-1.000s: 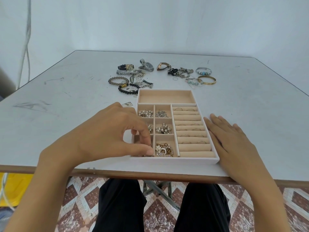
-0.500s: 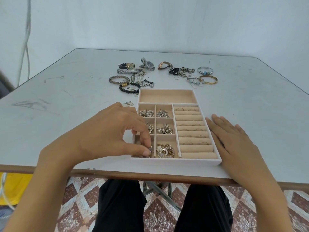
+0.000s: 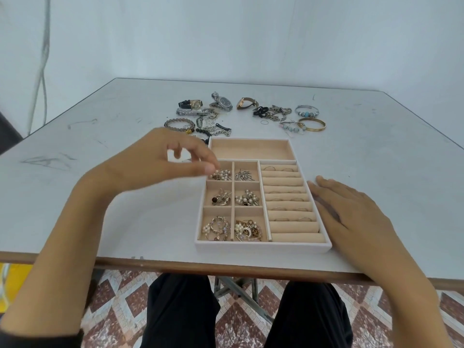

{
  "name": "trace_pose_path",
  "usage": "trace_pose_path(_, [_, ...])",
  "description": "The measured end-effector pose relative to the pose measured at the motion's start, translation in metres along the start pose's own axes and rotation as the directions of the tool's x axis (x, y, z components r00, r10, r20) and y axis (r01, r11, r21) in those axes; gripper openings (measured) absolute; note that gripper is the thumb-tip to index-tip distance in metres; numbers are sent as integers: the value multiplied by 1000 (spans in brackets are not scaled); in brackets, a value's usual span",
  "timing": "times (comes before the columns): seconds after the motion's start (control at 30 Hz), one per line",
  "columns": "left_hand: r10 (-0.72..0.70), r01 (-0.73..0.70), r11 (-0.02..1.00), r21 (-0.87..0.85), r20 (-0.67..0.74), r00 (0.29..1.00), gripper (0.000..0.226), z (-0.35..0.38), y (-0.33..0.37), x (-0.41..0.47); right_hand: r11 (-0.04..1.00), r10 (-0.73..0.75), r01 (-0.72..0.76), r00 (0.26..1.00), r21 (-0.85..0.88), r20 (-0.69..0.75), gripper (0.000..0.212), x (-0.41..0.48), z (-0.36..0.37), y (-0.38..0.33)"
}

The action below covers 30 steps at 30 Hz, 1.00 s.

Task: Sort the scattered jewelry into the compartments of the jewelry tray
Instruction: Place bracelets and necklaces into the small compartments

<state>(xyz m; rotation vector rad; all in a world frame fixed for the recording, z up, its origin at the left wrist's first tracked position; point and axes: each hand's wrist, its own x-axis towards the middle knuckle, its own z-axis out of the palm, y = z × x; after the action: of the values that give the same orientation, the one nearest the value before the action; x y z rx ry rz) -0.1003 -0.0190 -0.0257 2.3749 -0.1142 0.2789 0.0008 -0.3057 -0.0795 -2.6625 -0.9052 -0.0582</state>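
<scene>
The left hand (image 3: 160, 164) hangs above the table (image 3: 75, 197), blurred, its fingers loosely curled and parted from the thumb, with nothing seen between them. Its thumb tip is over the far-left cell of the jewelry tray (image 3: 261, 246). The right hand (image 3: 351, 214) lies flat with straight fingers, and its inner side touches the tray's right wall.

The tray lies between the 2 hands, just inside the table's brown near edge. Bare scuffed tabletop stretches left of the left hand and right of the right hand.

The tray is pale and rectangular, lined in soft beige fabric. Right of the left thumb are 6 square cells in 2 columns, each holding pearl or metal earrings. Just left of the right hand run padded rolls (image 3: 291, 207) with thin rings tucked between them. Beyond both sits 1 long cell showing bare lining.

Past the left fingertips lies the scattered jewelry (image 3: 208, 121): 3 watches (image 3: 222, 102), beaded bracelets, chains and 1 gold bangle (image 3: 312, 124).
</scene>
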Motion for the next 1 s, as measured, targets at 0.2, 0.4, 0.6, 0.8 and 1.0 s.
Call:
trace_pose_path(0.2, [-188, 172, 977, -128, -130, 973, 12, -9, -23, 60, 999, 21, -22, 999, -23, -27, 31, 18, -15, -2])
trace_pose_path(0.4, [-232, 221, 973, -71, -278, 932, 17, 12, -53, 116, 993, 41, -48, 997, -109, -65, 22, 53, -26, -8])
trace_pose_path(0.6, [-284, 323, 922, 215, -192, 939, 32, 26, -82, 131, 974, 82, -72, 996, -214, 41, 12, 88, -29, -7])
trace_pose_path(0.8, [-284, 336, 914, 227, -233, 930, 27, 23, -80, 134, 976, 78, -46, 986, -212, 145, 13, 92, -29, -8])
trace_pose_path(1.0, [-288, 353, 902, 247, -263, 921, 26, 23, -80, 133, 989, 88, -40, 935, -145, 344, 6, 106, -40, -11])
